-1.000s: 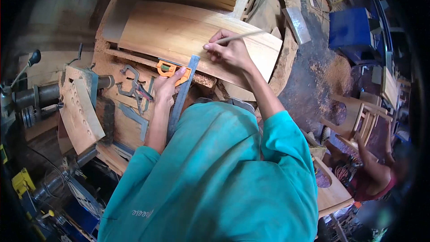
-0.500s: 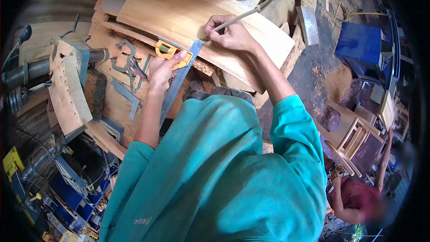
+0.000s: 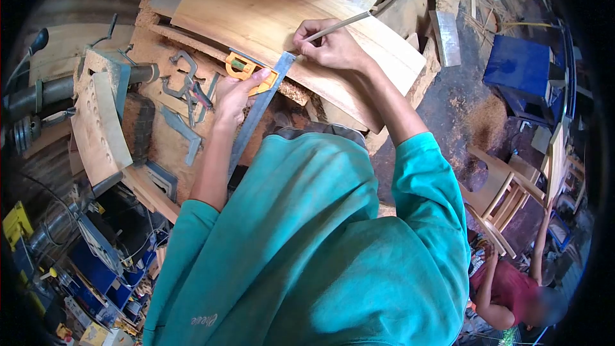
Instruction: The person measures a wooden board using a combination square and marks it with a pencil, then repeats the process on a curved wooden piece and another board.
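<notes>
My left hand grips a combination square with a yellow head and a long steel blade. The head sits against the near edge of a wide, pale wooden board, and the blade's end lies just over that edge. Closed around a pencil, my right hand rests on the board beside the blade's end. The pencil slants up to the right; its tip is hidden by the fingers.
Left of the board, a C-clamp and a metal angle piece lie amid sawdust. A blue box stands at right. Below it are a wooden chair and another person in a red top.
The view has shifted slightly. Both hands, the square and the pencil hold nearly the same place on the board. At lower right, the other person's arms and body have moved.
</notes>
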### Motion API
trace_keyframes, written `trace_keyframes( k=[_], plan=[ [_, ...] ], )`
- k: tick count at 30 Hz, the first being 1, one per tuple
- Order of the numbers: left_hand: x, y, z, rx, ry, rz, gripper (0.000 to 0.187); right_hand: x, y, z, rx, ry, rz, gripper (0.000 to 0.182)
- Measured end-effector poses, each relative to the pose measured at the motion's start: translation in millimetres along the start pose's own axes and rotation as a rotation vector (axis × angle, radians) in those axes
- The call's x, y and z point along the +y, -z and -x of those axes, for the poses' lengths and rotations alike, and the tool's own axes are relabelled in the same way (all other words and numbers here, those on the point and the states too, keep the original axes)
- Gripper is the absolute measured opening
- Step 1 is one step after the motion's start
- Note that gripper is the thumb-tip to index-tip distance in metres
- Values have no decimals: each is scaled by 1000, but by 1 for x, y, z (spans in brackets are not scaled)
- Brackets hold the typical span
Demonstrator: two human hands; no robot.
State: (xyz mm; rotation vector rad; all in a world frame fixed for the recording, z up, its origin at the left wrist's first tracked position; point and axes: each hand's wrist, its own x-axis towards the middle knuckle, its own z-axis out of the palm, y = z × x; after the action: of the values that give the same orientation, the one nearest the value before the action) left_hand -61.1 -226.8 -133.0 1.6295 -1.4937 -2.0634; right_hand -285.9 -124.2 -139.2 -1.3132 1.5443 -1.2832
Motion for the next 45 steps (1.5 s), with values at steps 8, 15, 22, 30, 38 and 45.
trace_keyframes(
  k=[8,15,22,30,38,45],
  plan=[
    [-1,-2,-1,54,-24,-18,29,-7,1,3,33,50,-9,14],
    [3,-4,3,12,-35,32,28,-7,8,3,61,-129,-147,18],
    [2,-4,2,7,-27,21,27,-6,5,2,54,-43,-6,15],
    [2,-2,2,13,-12,0,26,-4,3,0,27,-22,37,15],
    [3,-4,2,4,-15,21,24,-3,0,2,11,23,-6,15],
    [5,-5,3,23,-23,-18,21,-2,2,6,90,-6,-102,15]
  ],
)
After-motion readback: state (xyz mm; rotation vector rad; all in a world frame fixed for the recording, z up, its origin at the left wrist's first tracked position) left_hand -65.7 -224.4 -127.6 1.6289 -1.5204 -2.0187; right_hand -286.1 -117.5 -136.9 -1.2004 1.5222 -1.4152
